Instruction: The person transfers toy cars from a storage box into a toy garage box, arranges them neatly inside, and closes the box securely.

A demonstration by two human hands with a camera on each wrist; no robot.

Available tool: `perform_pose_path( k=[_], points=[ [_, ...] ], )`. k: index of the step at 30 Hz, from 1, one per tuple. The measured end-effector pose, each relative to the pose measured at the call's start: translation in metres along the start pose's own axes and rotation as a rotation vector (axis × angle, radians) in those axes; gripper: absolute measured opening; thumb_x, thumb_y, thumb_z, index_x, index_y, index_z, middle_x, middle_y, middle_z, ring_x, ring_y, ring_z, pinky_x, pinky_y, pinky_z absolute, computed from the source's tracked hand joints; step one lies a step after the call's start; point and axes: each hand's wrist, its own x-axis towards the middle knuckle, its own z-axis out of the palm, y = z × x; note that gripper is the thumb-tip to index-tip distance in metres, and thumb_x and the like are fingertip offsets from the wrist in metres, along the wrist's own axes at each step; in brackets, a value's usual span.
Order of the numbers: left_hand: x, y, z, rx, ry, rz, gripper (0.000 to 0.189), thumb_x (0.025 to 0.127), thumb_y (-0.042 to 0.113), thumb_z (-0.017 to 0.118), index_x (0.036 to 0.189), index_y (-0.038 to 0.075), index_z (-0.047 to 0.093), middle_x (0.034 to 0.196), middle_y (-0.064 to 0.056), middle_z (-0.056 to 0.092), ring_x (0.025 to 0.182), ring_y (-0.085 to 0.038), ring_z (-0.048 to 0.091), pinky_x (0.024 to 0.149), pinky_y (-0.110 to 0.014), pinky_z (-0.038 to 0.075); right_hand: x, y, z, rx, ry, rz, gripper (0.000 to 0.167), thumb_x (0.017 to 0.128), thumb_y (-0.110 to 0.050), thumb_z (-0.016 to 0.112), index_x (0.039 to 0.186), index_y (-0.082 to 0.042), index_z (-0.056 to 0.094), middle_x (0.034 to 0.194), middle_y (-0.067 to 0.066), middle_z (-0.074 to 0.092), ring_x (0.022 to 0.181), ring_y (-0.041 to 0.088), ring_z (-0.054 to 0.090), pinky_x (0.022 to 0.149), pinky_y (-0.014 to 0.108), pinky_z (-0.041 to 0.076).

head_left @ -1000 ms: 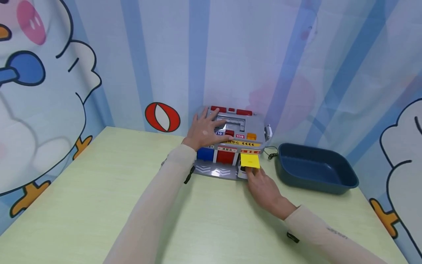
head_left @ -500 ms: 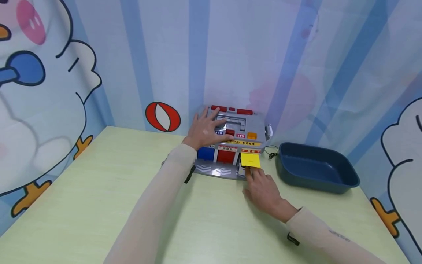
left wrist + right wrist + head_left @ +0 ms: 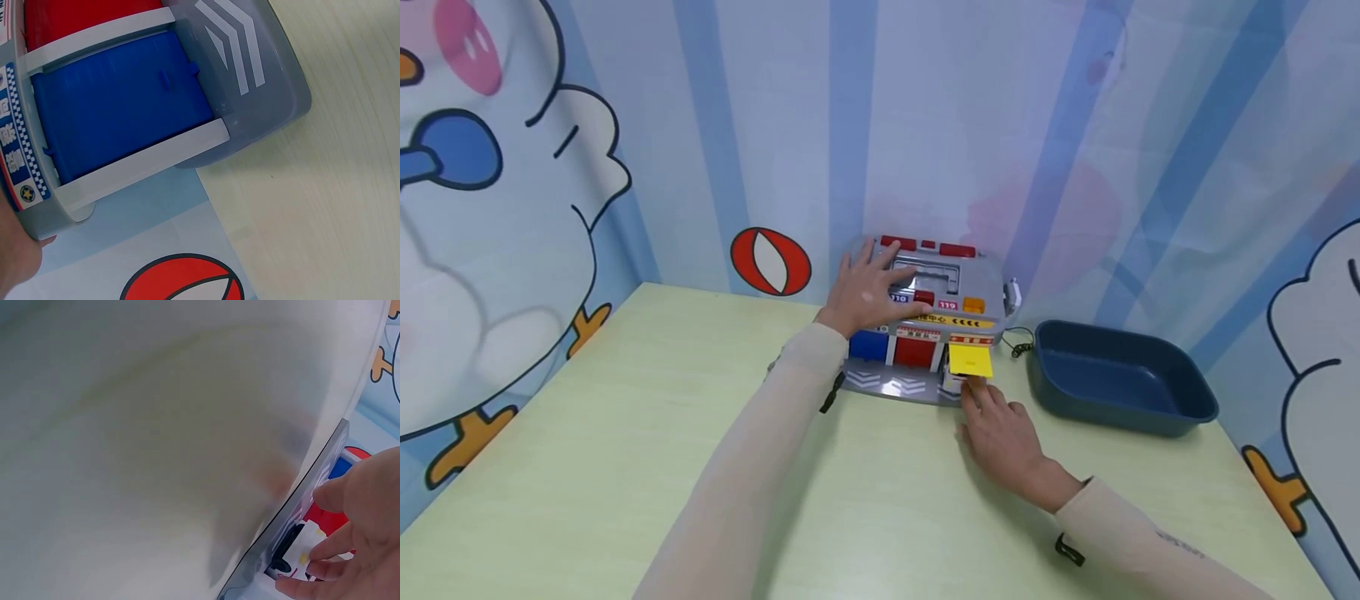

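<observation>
A grey toy rescue station [image 3: 985, 287] stands against the backdrop, with a blue door [image 3: 119, 106] and a red door [image 3: 916, 352] down. Its yellow door [image 3: 970, 361] is swung up. Under that door sits a white toy car [image 3: 304, 547], partly hidden in the head view. My left hand [image 3: 865, 293] rests on the roof's left part, fingers spread. At the car's near end, my right hand [image 3: 1003, 433] touches it with extended fingertips, its thumb held apart. The left wrist view catches only the edge of the left hand beside the station.
A dark blue tub [image 3: 1120, 371] stands right of the station. A thin black cord [image 3: 1019, 348] lies between them. A crank-like white part [image 3: 1012, 296] sticks out from the station's right side. The pale table [image 3: 880, 500] ends at a printed cloth backdrop [image 3: 790, 150].
My right thumb has come away from the toy car, while the fingertips stay on it. The car sits slightly farther in under the yellow door. My left hand has stayed on the roof.
</observation>
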Motion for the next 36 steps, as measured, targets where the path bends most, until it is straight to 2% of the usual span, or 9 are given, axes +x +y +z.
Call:
perform_pose_path(
  k=[5,10,12,16,20,25,30,36],
  points=[
    [0.0,-0.001,0.0,-0.003,-0.001,0.003,0.079,0.083,0.079,0.051,0.15,0.038,0.044,0.168,-0.003,0.02,0.157,-0.037,0.005,0.123,-0.064,0.009,0.002,-0.002,-0.002,0.015,0.001,0.007,0.058,0.091,-0.026,0.073,0.135,0.005,0.052,0.139,0.018,0.05,0.113,0.034,0.057,0.069,0.046,0.054],
    [0.001,-0.001,-0.001,-0.003,0.006,0.005,0.079,0.083,0.079,0.051,0.15,0.037,0.045,0.168,-0.002,0.021,0.157,-0.036,0.006,0.123,-0.064,0.01,0.002,-0.003,-0.006,0.008,-0.035,0.034,0.062,0.092,-0.031,0.072,0.139,0.003,0.051,0.141,0.016,0.049,0.115,0.035,0.056,0.068,0.045,0.052],
    [0.001,-0.001,-0.001,-0.005,0.004,0.006,0.08,0.082,0.079,0.051,0.15,0.037,0.045,0.168,-0.002,0.02,0.157,-0.037,0.006,0.123,-0.064,0.01,0.002,-0.003,-0.007,0.008,-0.064,0.049,0.063,0.093,-0.034,0.07,0.141,0.002,0.05,0.143,0.015,0.048,0.117,0.036,0.056,0.072,0.048,0.054],
    [0.001,-0.001,0.0,-0.012,-0.002,0.003,0.08,0.082,0.079,0.052,0.15,0.037,0.045,0.168,-0.003,0.02,0.157,-0.036,0.006,0.123,-0.063,0.009,0.002,-0.006,-0.01,0.042,-0.167,0.088,0.068,0.097,-0.043,0.062,0.147,0.0,0.044,0.153,0.016,0.044,0.127,0.042,0.052,0.09,0.06,0.052],
    [0.001,0.0,0.0,-0.01,-0.002,-0.002,0.08,0.082,0.079,0.051,0.15,0.036,0.045,0.168,-0.003,0.02,0.157,-0.036,0.006,0.123,-0.063,0.009,0.003,-0.007,-0.011,0.117,-0.284,0.129,0.074,0.099,-0.051,0.053,0.152,-0.002,0.037,0.163,0.016,0.03,0.138,0.051,0.041,0.102,0.074,0.039],
    [0.001,-0.001,0.0,-0.006,-0.002,0.0,0.08,0.082,0.079,0.051,0.15,0.036,0.045,0.168,-0.003,0.021,0.157,-0.037,0.007,0.123,-0.063,0.009,0.003,-0.007,-0.01,0.214,-0.363,0.174,0.083,0.098,-0.06,0.048,0.157,-0.004,0.028,0.168,0.016,0.015,0.145,0.057,0.026,0.104,0.082,0.025],
    [0.0,0.0,-0.001,0.0,0.001,-0.004,0.079,0.082,0.079,0.052,0.149,0.036,0.046,0.168,-0.003,0.021,0.156,-0.037,0.008,0.123,-0.063,0.01,0.005,-0.005,-0.009,0.255,-0.392,0.195,0.09,0.095,-0.068,0.045,0.159,-0.008,0.024,0.169,0.015,0.011,0.147,0.058,0.018,0.103,0.084,0.022],
    [0.0,-0.001,-0.001,0.014,-0.002,-0.002,0.079,0.083,0.079,0.05,0.15,0.038,0.044,0.168,-0.003,0.02,0.156,-0.038,0.007,0.123,-0.064,0.011,0.01,0.0,-0.006,0.285,-0.377,0.221,0.092,0.093,-0.07,0.047,0.159,-0.01,0.024,0.168,0.014,0.016,0.149,0.056,0.013,0.101,0.085,0.023]
  ],
)
